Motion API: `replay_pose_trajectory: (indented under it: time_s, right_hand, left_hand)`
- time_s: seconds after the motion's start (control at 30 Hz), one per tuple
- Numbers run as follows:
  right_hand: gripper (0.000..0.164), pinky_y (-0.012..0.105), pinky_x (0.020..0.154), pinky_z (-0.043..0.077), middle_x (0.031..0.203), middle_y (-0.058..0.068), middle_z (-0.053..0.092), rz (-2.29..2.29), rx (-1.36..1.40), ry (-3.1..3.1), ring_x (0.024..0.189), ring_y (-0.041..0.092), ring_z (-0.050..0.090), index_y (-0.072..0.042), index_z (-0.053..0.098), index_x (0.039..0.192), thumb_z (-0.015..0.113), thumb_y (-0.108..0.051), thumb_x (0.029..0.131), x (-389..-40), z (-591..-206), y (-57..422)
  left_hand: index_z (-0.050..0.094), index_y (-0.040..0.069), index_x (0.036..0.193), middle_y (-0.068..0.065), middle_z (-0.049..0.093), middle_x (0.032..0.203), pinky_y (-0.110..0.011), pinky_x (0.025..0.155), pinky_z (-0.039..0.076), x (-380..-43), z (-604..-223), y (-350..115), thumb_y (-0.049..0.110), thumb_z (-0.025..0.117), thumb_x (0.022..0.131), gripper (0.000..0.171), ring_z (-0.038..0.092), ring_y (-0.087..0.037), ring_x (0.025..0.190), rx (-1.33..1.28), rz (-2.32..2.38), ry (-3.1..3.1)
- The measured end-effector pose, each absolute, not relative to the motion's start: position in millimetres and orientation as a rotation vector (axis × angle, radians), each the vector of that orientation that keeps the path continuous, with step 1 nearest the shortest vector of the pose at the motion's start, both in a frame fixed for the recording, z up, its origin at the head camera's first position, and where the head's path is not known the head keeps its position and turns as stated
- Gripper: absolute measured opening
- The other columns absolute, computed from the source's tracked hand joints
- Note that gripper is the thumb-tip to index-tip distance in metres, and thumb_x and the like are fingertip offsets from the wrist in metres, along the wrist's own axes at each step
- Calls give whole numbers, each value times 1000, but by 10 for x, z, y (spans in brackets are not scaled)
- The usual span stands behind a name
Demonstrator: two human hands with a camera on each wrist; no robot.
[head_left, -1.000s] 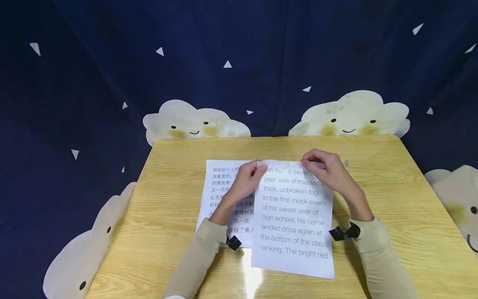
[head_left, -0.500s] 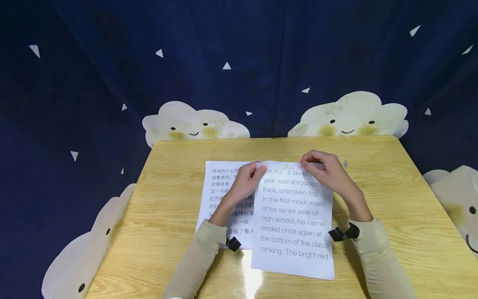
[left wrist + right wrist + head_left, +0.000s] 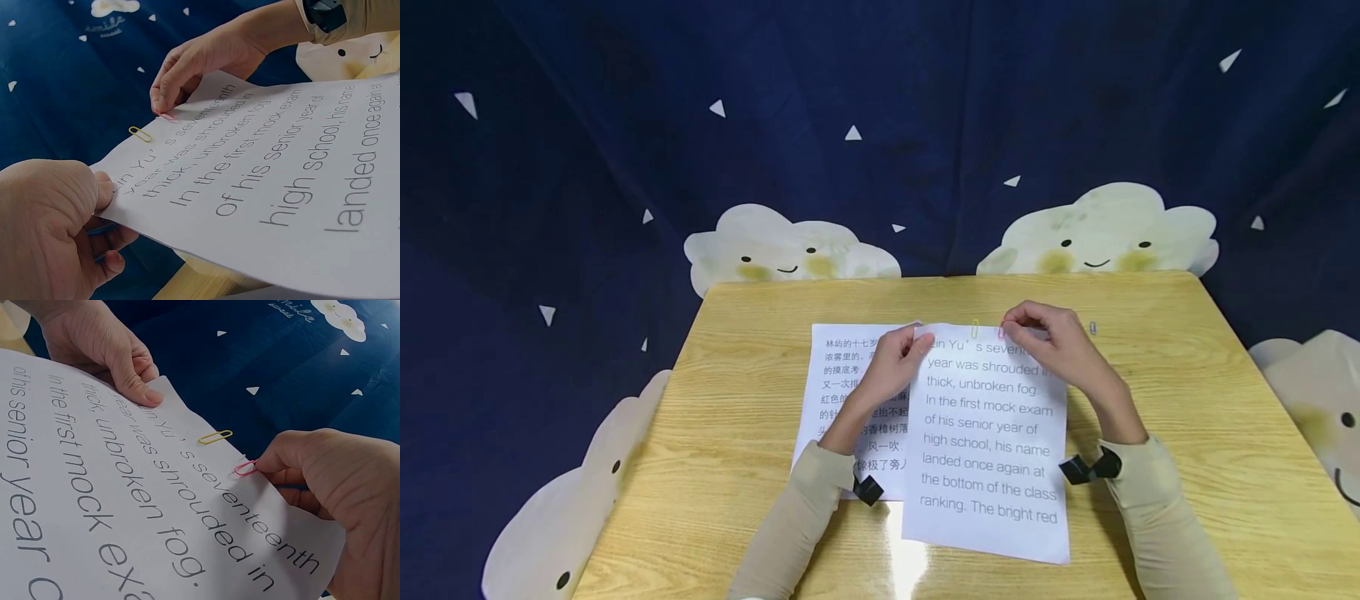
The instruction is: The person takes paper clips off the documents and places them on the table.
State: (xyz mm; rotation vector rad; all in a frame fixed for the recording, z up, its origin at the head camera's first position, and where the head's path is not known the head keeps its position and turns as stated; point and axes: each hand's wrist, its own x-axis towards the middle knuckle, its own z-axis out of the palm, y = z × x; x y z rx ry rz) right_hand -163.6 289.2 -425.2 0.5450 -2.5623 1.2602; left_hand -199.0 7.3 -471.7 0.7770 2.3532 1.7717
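My left hand (image 3: pixel 897 360) pinches the top left corner of a white printed sheet (image 3: pixel 988 467), thumb on the front, holding it tilted up over the table. On its top edge sits a yellow paper clip (image 3: pixel 215 437). To the right of that, my right hand (image 3: pixel 1054 340) pinches a pink paper clip (image 3: pixel 245 467) between thumb and forefinger; its loop lies over the paper's top edge. In the left wrist view the pink clip is mostly covered by fingertips.
Under my left arm another printed sheet (image 3: pixel 831 417) with Chinese text lies flat on the wooden table (image 3: pixel 737 467). A blue-grey paper clip (image 3: pixel 1093 328) lies right of my right hand. Behind the table hangs a dark blue curtain (image 3: pixel 790 100) with cloud figures.
Both hands keep their grips on the sheet and the pink paper clip. The whole view has shifted very slightly, and the sheet with it.
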Motion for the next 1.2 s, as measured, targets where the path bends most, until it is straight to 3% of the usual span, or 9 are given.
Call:
replay_pose_trajectory:
  time_s: [1.2]
  right_hand:
    - [6, 16, 69, 50, 94, 4, 74, 1322, 538, -2547, 76, 19, 67, -11, 75, 103, 69, -12, 102, -1619, -4218, 2864]
  left_hand:
    - [65, 3, 87, 0, 48, 60, -25, 53, 34, -1998, -4725, 71, 23, 56, 110, 31, 37, -11, 51, 758, 1758, 2377]
